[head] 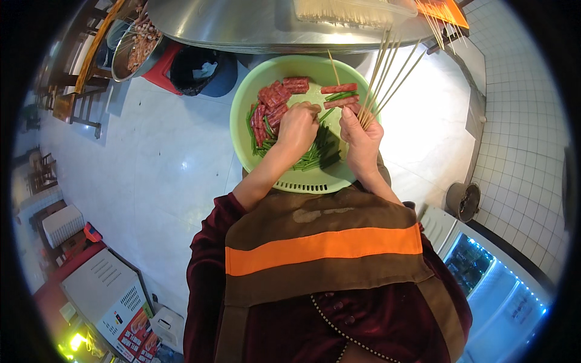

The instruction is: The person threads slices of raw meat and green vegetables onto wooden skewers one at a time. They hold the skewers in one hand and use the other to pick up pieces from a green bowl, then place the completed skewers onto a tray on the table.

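Observation:
A light green plastic basin [240,136] is before me at my lap. My left hand [299,125] is over its middle, fingertips pinched at one end of a short green stalk piece [326,115]. My right hand [363,136] grips a fan of bamboo skewers [379,86]. By its thumb, one separate skewer [333,66] carries red meat sticks [339,88] with green stalk pieces [341,95] between them. Red marbled meat sticks [273,94] are piled at the basin's left. Cut green stalks [313,156] lie at its near side, partly hidden by my left hand.
A steel table [254,27] borders the basin's far side, bearing a clear tray of skewers [354,13]. An orange tray [447,13] holds more skewers. At left are a lined black bin [181,75] and a steel bowl of skewered food [120,59]. A lit display fridge [490,290] stands at right.

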### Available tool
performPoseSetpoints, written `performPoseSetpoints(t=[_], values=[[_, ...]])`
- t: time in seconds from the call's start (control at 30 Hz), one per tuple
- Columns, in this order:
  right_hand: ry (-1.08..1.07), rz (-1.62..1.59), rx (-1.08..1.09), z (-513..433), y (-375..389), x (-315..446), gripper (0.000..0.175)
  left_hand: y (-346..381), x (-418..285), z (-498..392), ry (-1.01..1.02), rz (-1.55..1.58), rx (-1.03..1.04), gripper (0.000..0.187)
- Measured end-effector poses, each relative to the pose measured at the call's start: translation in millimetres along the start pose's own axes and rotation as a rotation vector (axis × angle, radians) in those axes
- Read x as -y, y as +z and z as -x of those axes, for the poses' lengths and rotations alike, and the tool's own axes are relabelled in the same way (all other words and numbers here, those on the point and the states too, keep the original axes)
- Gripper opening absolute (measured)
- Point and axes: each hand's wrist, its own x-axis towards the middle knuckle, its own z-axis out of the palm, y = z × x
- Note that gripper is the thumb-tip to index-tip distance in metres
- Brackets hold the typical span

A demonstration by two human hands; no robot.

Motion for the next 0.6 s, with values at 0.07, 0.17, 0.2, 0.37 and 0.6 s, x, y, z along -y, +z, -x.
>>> performPoseSetpoints(t=[0.07, 0.17, 0.2, 0.37, 0.6], values=[[0.014, 0.021, -0.031, 1.5, -2.1, -0.7, 0.021, 11.5, -4.8, -12.3, -0.041, -0.026, 0.052, 0.024], [0.031, 0.055, -0.053, 2.4, -1.6, 0.3, 0.02, 19.0, -16.6, -13.4, 0.121, 0.103, -0.077, 0.042], [0.033, 0.055, -0.055, 3.1, -0.8, 1.7, 0.02, 17.3, -19.7, -12.1, 0.13, 0.167, -0.094, 0.049], [0.052, 0.093, -0.027, 4.3, 4.4, 9.0, 0.021, -5.6, -27.9, -8.7, 0.218, 0.203, -0.166, 0.059], [0.062, 0.187, 0.097, 7.1, 7.1, 5.1, 0.02, -50.8, -4.9, 13.4, -0.484, 1.336, -0.05, 0.03]])
